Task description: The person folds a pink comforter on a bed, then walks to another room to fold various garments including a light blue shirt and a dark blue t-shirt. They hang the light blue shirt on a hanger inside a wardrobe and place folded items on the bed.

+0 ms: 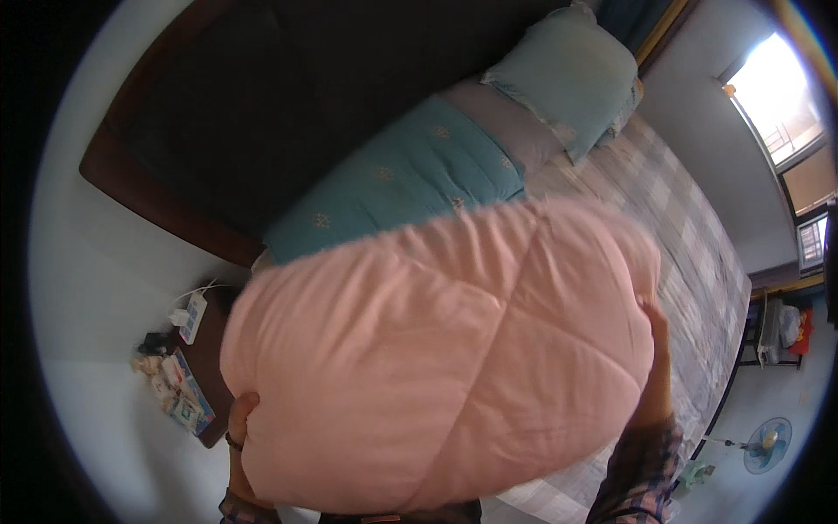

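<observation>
A thick pink quilt (393, 367), folded into a bulky bundle, is held up in front of me by both hands. My left hand (243, 414) grips its left side, with the thumb on top and a dark band at the wrist. On the right edge my right hand (656, 327) holds the quilt; most of its fingers are hidden behind the fabric. Beyond the bundle, a folded teal cloth with small flower motifs (399, 173) lies along the headboard end of the bed. The quilt hides part of that cloth and of the bed (694, 262).
A light blue-green pillow (569, 78) lies at the far end, beside the dark headboard (262, 118). On the left, a nightstand (213, 367) carries a power strip (193, 318) and several small items. A standing fan (767, 445) and a window (776, 98) are on the right.
</observation>
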A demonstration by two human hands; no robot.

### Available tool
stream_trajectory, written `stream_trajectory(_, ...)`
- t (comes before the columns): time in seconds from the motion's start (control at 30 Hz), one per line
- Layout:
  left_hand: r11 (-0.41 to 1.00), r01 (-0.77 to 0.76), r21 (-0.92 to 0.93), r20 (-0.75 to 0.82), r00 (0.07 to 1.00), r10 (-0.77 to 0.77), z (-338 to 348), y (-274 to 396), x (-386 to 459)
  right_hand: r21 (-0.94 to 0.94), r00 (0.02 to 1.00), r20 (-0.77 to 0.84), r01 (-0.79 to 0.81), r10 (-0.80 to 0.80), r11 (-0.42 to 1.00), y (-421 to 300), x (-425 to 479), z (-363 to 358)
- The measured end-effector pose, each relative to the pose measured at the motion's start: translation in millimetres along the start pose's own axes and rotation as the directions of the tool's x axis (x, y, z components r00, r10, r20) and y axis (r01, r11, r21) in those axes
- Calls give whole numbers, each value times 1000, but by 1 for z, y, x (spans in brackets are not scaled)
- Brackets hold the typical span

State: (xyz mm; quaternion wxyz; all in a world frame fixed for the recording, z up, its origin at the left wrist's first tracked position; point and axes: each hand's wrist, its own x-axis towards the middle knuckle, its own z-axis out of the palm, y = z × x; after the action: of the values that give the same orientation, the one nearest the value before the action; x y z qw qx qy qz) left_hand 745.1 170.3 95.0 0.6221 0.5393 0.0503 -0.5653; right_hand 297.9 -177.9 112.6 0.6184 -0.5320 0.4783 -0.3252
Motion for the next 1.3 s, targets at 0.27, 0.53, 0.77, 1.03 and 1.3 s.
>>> stream_trajectory(0.27, 995, 15, 100, -195, 981, 5, -79, -61, 246, -612, 923, -298, 12, -245, 791, 124, 215, 138)
stream_trajectory(0.53, 999, 25, 32, -297, 955, -14, -85, -101, 291, 319, 773, -372, -414, 514, 853, 347, 54, 239)
stream_trajectory(0.77, 963, -39, 265, -149, 986, 81, -92, -77, 269, 894, 830, 67, -297, 554, 336, 353, 56, 259)
stream_trajectory(1.03, 990, 123, 71, -113, 987, -115, -7, -90, 273, 776, 893, 172, -382, 415, 502, 370, 158, 324)
stream_trajectory(1.3, 925, 309, -220, 79, 951, -298, 0, -115, 201, 815, 856, 35, -323, 516, 482, 348, 76, 273)
